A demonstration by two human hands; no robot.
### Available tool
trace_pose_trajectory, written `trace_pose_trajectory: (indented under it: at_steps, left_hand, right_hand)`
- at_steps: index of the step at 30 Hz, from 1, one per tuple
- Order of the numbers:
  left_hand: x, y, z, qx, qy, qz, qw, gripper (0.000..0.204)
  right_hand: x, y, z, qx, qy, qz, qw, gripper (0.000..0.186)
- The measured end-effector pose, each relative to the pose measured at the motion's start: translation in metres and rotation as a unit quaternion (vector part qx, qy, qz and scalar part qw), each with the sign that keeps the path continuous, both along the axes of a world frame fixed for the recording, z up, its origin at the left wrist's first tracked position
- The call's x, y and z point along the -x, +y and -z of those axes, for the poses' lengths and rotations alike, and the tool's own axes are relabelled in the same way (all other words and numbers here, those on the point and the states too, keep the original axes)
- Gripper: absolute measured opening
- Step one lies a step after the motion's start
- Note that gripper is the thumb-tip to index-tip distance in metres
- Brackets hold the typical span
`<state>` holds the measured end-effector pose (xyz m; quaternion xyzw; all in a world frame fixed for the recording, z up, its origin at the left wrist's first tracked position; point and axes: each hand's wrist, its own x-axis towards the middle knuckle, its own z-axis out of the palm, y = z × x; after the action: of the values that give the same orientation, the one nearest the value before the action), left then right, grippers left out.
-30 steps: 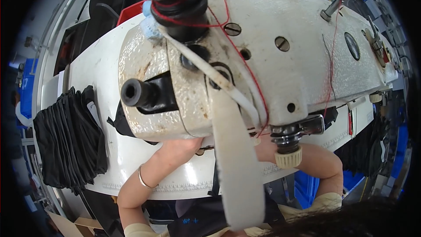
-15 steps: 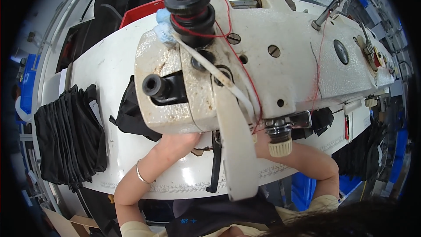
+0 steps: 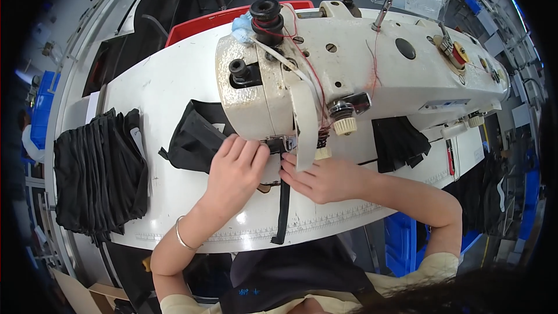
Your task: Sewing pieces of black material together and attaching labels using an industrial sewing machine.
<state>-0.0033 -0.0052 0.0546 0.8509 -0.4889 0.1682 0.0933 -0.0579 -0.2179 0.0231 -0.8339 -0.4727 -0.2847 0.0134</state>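
Note:
A white sewing machine (image 3: 372,81) threaded in red stands over a white table. My left hand (image 3: 237,168) is beside its presser foot (image 3: 279,144), fingers curled down on the edge of a black fabric piece (image 3: 195,136). That piece lies left of the needle area, partly under the machine head. From the foot a narrow black strip (image 3: 283,212) runs toward me across the table edge ruler. My right hand (image 3: 319,179) pinches at this strip just below the foot; its fingertips are partly behind the white guard plate (image 3: 306,125). The needle itself is hidden.
A thick stack of folded black fabric (image 3: 102,174) lies at the left. More black pieces (image 3: 398,142) sit behind the machine arm at right, near a red-handled tool (image 3: 450,157). A red bin (image 3: 203,26) stands beyond the table, and a blue crate (image 3: 401,244) below it at right.
The view has shifted back, so the machine looks smaller and farther off. Both hands, mostly hidden behind the machine head before, now show at the presser foot.

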Motion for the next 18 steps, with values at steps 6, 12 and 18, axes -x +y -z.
trace_pose_trajectory:
  at_steps: [6, 12, 18]
  left_hand:
    - [0.016, -0.013, -0.001, 0.088, 0.129, -0.045, 0.987, 0.013]
    - [0.014, -0.007, 0.007, 0.045, 0.102, -0.038, 0.993, 0.041]
    - [0.001, 0.009, 0.021, 0.159, 0.181, 0.025, 0.970, 0.026]
  right_hand:
    - [0.005, 0.012, 0.007, -0.031, 0.067, 0.029, 0.997, 0.027]
    - [0.009, 0.001, 0.011, -0.099, 0.093, 0.044, 0.990, 0.024]
    - [0.021, 0.000, 0.016, -0.101, 0.106, 0.040, 0.988, 0.025]
